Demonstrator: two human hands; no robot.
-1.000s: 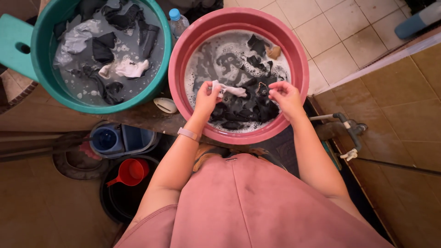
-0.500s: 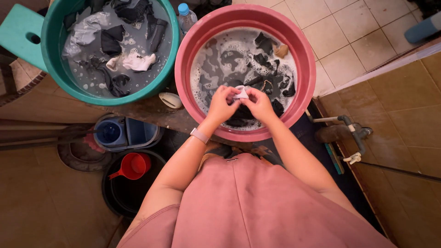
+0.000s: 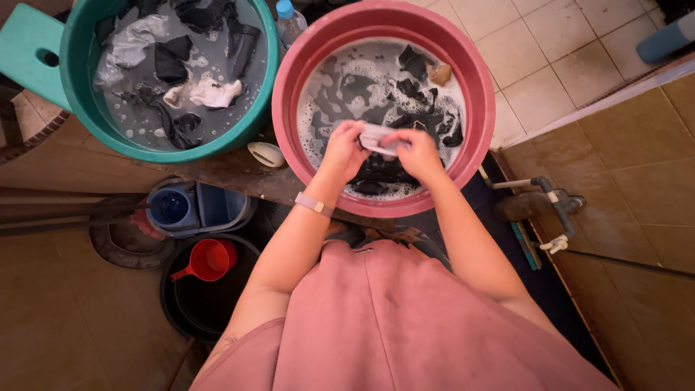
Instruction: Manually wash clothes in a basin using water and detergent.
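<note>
Both my hands are over the pink basin (image 3: 478,87), which holds soapy water and dark clothes (image 3: 409,123). My left hand (image 3: 342,150) and my right hand (image 3: 415,152) pinch a small pale cloth (image 3: 378,137) between them, just above the foam at the basin's near side. A pink band sits on my left wrist. Left of it, the green basin (image 3: 72,108) holds grey water with dark and pale garments (image 3: 210,93).
A clear plastic bottle with a blue cap (image 3: 289,20) stands between the basins. A soap piece in a dish (image 3: 265,153) lies on the ledge. Below are a blue bucket (image 3: 174,206), a red scoop (image 3: 210,261) in a black tub, and a tap with pipe (image 3: 550,206) at right.
My hands, apart a second ago with the pale cloth in the left, have come together and now both grip the cloth, bunched, over the foam.
</note>
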